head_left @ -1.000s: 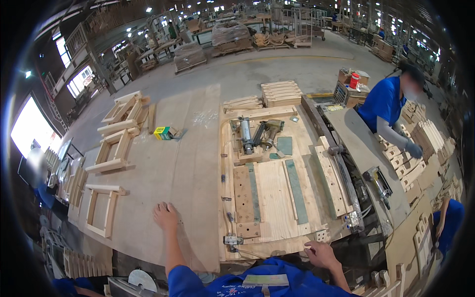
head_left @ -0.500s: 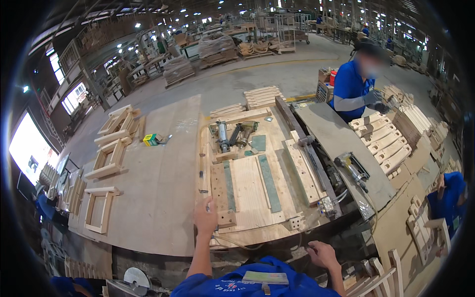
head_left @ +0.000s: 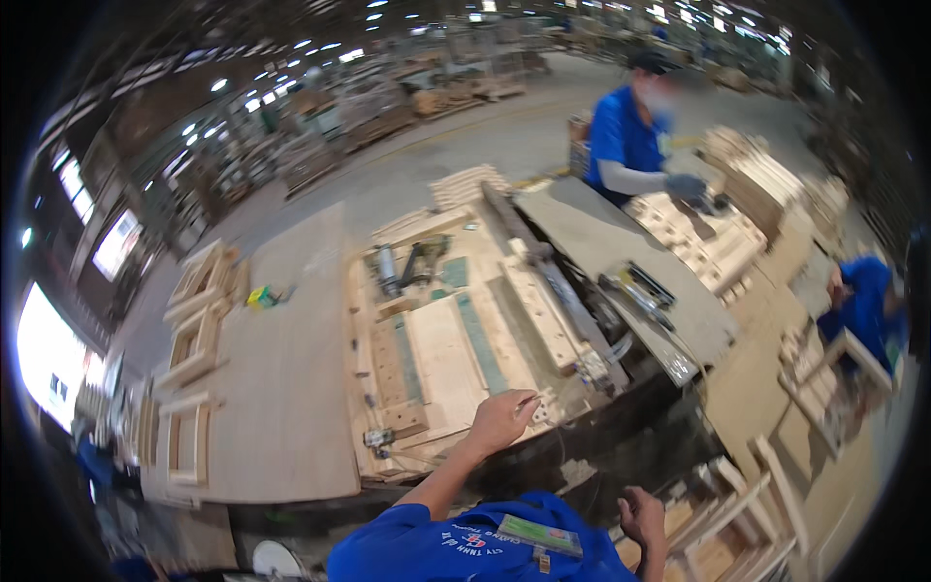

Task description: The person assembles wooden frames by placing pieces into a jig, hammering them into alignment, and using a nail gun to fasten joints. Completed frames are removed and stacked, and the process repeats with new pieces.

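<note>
My left hand reaches right across the front edge of the wooden jig. Its fingers are loosely bent, thumb and fingertips a little apart, with nothing visible in them. Just beyond the fingertips sits a small wooden block with holes. Lower right, my right hand hangs beside the bench with half-curled fingers and holds nothing. Near it stand pale wooden frames. On the jig lie air nail guns, green strips and a drilled wooden rail. A small metal fitting rests at its front left corner.
Left of the jig, a plywood sheet carries several small wooden frames and a yellow-green box. Another nail gun lies on the side board. A gloved co-worker handles slats behind it; another person is at far right.
My left hand has moved from the jig's left side rightward to the drilled block. My right hand has turned and its fingers curl more. The whole view has shifted and tilted.
</note>
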A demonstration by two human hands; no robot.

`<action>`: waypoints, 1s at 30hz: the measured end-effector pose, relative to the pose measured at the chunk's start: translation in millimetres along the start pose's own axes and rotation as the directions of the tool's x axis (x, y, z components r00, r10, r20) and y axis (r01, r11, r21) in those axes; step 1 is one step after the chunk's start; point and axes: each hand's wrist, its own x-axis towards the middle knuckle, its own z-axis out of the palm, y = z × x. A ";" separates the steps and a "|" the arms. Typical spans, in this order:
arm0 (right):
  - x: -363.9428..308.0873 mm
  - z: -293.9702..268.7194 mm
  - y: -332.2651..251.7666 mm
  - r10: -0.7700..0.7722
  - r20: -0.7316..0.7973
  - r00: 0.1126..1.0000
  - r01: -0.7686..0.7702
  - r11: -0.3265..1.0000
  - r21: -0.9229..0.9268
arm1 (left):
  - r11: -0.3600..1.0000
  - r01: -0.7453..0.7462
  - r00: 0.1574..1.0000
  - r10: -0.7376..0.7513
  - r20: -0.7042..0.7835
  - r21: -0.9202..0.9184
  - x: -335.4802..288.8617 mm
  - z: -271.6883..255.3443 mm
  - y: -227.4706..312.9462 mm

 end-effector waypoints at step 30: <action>-30.1 -273.8 262.6 0.602 -0.342 0.721 -0.657 0.438 -0.613 | 0.993 -0.080 0.937 0.047 0.347 0.083 -38.5 45.9 10.7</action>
